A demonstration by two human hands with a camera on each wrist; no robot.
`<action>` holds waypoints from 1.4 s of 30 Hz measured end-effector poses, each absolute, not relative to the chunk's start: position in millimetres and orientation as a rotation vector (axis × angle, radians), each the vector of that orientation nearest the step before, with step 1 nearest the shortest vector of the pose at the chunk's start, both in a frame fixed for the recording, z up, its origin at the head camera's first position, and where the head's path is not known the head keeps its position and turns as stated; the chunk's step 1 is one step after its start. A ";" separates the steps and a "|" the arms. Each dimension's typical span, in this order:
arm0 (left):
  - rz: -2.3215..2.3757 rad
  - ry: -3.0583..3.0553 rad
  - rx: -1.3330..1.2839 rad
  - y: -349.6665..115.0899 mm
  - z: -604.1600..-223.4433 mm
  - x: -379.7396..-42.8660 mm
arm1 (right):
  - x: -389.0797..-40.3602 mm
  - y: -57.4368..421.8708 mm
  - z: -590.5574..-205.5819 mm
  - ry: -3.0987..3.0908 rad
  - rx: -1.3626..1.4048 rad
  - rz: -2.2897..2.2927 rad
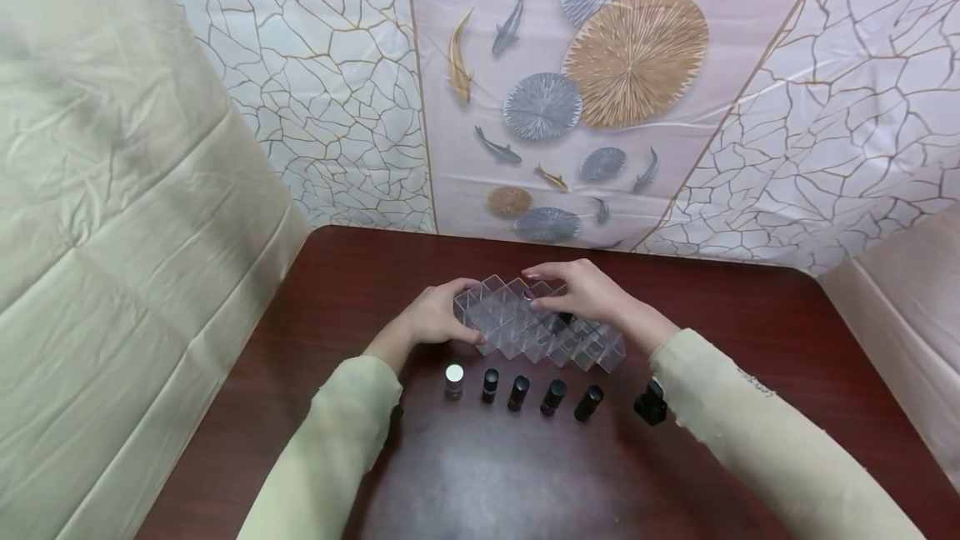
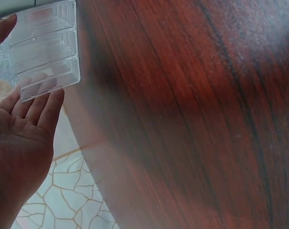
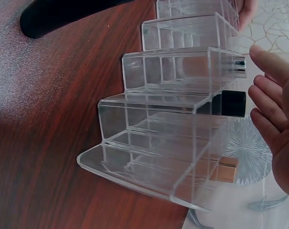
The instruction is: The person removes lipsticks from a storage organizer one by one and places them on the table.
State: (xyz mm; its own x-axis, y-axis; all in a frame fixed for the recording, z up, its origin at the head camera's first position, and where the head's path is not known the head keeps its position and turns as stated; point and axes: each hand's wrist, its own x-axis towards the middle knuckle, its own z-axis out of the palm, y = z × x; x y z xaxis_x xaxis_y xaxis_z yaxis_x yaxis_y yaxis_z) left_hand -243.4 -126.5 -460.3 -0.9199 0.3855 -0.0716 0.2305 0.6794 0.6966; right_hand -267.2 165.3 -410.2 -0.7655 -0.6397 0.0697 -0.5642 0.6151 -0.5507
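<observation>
A clear acrylic organizer (image 1: 517, 332) with diamond-shaped compartments stands on the table. My left hand (image 1: 441, 312) holds its left end, thumb at the front and fingers behind; the left wrist view shows the hand (image 2: 27, 138) around that end of the organizer (image 2: 44, 43). Over the back compartments, my right hand (image 1: 581, 290) has thumb and fingers apart. In the right wrist view, that hand (image 3: 278, 105) is beside a silver-topped tube (image 3: 240, 66), apart from it. A black-capped tube (image 3: 234, 103) and a copper-coloured cap (image 3: 228, 170) also stick out of the organizer.
In front of the organizer, a row of small tubes stands on the dark red table (image 1: 450, 482): a silver-topped one (image 1: 453, 380) at the left, then several black ones, such as the rightmost tube (image 1: 588, 403). A patterned cloth (image 1: 495, 182) hangs behind the table.
</observation>
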 end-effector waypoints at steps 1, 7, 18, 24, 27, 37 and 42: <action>1.070 2.680 0.497 -126.5 -460.0 -243.2 | -267.4 164.8 -411.3 2.712 -1.019 -0.850; 1.069 2.680 0.502 -126.1 -460.4 -243.0 | -268.2 162.7 -416.7 2.766 -1.048 -0.831; 1.076 2.694 0.533 -127.6 -460.3 -243.1 | -272.2 159.8 -423.0 2.790 -1.100 -0.813; 1.064 2.708 0.545 -127.6 -460.9 -243.1 | -273.2 157.3 -424.4 2.787 -1.151 -0.822; 1.052 2.716 0.547 -127.0 -461.6 -243.8 | -273.1 156.8 -424.6 2.796 -1.150 -0.807; 1.052 2.711 0.542 -125.9 -460.4 -243.0 | -271.8 155.9 -423.6 2.789 -1.152 -0.790; 1.061 2.704 0.535 -126.4 -460.1 -242.4 | -272.9 155.2 -419.3 2.784 -1.126 -0.820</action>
State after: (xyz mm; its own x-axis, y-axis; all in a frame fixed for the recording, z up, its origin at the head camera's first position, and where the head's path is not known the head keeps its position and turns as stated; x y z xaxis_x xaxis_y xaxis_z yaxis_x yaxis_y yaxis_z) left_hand -242.4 -126.4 -460.1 -0.9172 0.3961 -0.0421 0.2617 0.6789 0.6861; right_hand -272.9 155.2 -419.3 -0.7380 -0.6544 0.1645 -0.6391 0.5998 -0.4815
